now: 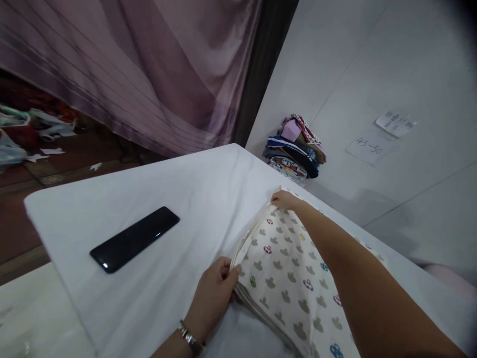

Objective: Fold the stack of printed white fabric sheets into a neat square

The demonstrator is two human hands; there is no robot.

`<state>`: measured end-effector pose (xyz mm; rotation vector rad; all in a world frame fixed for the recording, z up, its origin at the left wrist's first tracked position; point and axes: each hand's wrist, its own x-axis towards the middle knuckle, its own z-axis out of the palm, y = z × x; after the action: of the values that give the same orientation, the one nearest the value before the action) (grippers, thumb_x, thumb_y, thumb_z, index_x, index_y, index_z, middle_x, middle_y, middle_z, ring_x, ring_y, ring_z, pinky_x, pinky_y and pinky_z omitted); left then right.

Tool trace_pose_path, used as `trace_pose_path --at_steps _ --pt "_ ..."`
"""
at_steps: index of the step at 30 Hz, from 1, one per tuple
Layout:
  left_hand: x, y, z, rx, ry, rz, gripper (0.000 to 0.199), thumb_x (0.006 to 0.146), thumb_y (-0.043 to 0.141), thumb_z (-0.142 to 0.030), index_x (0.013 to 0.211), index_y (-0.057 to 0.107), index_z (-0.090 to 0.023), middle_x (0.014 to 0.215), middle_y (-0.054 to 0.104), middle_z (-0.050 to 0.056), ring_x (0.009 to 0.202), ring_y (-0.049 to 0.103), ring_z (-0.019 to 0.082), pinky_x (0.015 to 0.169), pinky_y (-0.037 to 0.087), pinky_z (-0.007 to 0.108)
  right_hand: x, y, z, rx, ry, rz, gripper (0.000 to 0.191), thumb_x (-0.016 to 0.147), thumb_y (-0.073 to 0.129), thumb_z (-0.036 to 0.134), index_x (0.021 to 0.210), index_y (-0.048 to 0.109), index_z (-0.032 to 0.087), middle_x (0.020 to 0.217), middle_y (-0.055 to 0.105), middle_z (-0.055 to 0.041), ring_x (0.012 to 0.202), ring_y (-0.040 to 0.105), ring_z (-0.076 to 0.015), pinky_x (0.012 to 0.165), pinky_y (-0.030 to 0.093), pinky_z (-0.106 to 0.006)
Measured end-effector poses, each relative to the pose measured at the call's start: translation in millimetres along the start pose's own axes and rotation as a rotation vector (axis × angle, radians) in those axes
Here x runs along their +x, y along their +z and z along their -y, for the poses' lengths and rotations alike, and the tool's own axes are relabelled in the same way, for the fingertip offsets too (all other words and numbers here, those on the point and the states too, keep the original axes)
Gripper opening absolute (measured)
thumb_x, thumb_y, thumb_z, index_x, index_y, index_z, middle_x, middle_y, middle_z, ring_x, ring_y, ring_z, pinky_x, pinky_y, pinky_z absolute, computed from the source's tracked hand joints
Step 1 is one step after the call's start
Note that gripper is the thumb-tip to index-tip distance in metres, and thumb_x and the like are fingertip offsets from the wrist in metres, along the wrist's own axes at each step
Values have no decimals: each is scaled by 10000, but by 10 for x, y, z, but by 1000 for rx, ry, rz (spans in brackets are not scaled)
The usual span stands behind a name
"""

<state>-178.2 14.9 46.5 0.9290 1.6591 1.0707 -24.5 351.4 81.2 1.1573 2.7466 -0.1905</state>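
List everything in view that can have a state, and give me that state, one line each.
Left hand: pinching the cloth's near edge.
Right hand: gripping the cloth's far end.
Cloth: layered, on the white surface.
White surface: slightly creased.
Phone: lying flat, upper side dark.
Clothes: stacked by the wall.
Curtain: hanging in folds.
Upper note: on the wall.
Bracelet: worn on the left wrist.
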Motion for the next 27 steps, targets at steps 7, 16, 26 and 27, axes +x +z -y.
trace_pose_path --at_steps 7,16,26,27 --pt "-2 -6 -8 27 -16 17 324 774 460 -505 699 530 -198 549 518 -40 490 487 116 487 356 219 59 77 46 30 -46 -92 279 798 437 137 958 663 165 1018 643 -75 953 557 -177 876 386 -255" --pt "-20 -23 -75 9 -15 22 307 766 478 -487 662 498 -199 542 500 -50 494 491 111 484 356 212 42 56 88 44 -167 11 259 762 514 145 958 680 180 1060 632 -67 988 554 -178 897 394 -255" --pt "-11 -15 -36 41 1 6 290 780 455 -471 686 510 -201 552 511 -44 497 503 115 490 360 219 -94 -23 147 -25 -131 -11 238 722 532 127 915 659 182 993 629 -75 940 550 -191 833 407 -267" --pt "-15 -14 -44 36 -1 7 288 781 454 -468 686 509 -201 552 511 -45 495 505 114 491 362 219 -111 -18 148 -20 -140 -19 253 735 524 134 946 654 183 1014 627 -77 959 545 -192 845 404 -272"
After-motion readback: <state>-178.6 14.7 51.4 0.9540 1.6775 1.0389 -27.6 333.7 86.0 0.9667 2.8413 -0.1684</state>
